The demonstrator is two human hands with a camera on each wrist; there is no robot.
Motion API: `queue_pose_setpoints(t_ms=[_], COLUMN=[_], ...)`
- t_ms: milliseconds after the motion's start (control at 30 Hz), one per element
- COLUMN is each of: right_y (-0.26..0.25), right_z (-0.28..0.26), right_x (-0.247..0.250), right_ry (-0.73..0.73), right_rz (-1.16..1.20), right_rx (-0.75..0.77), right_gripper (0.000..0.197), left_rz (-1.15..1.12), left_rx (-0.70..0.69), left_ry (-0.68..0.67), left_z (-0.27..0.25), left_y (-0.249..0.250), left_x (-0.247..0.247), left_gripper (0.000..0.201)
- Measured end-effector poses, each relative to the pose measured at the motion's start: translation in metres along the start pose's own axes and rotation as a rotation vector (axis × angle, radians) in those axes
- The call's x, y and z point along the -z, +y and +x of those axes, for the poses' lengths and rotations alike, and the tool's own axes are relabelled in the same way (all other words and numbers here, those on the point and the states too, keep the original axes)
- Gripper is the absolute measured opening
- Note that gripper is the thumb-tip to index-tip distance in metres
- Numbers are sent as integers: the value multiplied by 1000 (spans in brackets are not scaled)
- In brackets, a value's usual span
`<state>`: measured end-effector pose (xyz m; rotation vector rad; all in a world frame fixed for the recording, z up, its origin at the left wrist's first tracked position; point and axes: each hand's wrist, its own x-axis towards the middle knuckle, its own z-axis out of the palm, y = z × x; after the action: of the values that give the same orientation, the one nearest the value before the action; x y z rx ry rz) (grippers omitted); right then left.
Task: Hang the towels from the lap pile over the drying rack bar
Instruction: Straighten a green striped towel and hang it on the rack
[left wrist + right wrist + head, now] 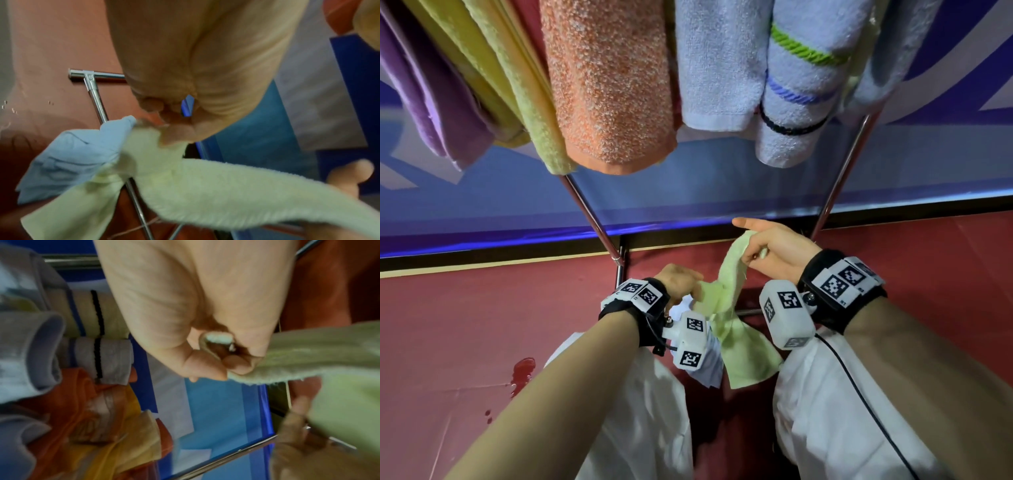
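Observation:
A pale green towel (736, 329) stretches between my two hands above my lap. My right hand (770, 250) grips its upper end, index finger pointing left; the right wrist view shows the towel (304, 360) pinched in the curled fingers (205, 368). My left hand (681, 281) pinches the towel's lower part (185, 183) together with a light blue cloth (78, 155) from the lap. The towel's free end hangs between my knees. The rack's hung towels (613, 85) fill the top of the head view; the bar itself is hidden above them.
Purple (428, 102), yellow (517, 85), orange, pale blue (715, 61) and striped (798, 85) towels hang close overhead. Chrome rack legs (592, 216) (842, 178) slant down to a foot bar (96, 78) on the red floor. A blue banner (688, 192) runs behind.

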<state>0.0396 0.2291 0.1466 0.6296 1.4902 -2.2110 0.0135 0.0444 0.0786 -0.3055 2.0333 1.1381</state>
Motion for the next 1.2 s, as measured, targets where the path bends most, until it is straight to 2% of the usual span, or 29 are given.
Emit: queue_pose_setpoints(t_ms=[100, 167, 267, 333, 433, 500, 567, 600, 633, 700, 767, 867, 933, 1000, 1067, 1133, 1200], right_y=[0, 3, 7, 9, 9, 10, 10, 10, 9, 6, -1, -8, -13, -19, -26, -25, -22], right_z=[2, 3, 2, 3, 9, 13, 15, 17, 17, 18, 13, 5, 6, 11, 17, 23, 28], right_x=[-3, -6, -14, -19, -18, -14, -9, -7, -5, -4, -7, -8, -5, 1, 11, 25, 35], right_ry=[13, -7, -80, -141, -190, -87, 128, 208, 234, 168, 55, -82, -99, -19, 149, 317, 391], right_rz=[71, 80, 47, 6, -133, -258, -364, -421, -450, -400, -286, -155, -81, 39, 93, -87, -209], right_rx=[-8, -12, -24, -28, -31, 15, 90, 128, 159, 169, 163, 174, 182, 179, 205, 246, 303], right_gripper=[46, 37, 29, 32, 53, 51, 24, 8, 4, 16, 23, 22, 21, 21, 14, 4, 14], left_rz=[-67, -160, -224, -238, -286, -347, -346, -327, -280, -92, 165, 486, 533, 546, 538, 518, 521], left_rx=[-64, -134, -225, -290, -351, -376, -415, -439, -457, -488, -472, -400, -391, -371, -352, -357, -365], left_ry=[37, -20, -81, -24, 99, 192, 235, 216, 186, 136, 114, 233, 295, 291, 274, 305, 373], left_z=[3, 4, 4, 4, 6, 5, 2, 0, -1, 0, 4, 4, 5, 7, 10, 10, 7], left_y=[1, 2, 5, 8, 12, 16, 19, 20, 19, 14, 10, 6, 5, 3, -2, -5, -5], left_x=[-1, -3, -9, -13, -15, -12, -7, -5, -2, 4, 9, 14, 21, 30, 44, 57, 64], left_gripper=[35, 35, 23, 6, 16, 17, 14, 13, 15, 18, 12, 16, 17, 16, 11, 14, 14])
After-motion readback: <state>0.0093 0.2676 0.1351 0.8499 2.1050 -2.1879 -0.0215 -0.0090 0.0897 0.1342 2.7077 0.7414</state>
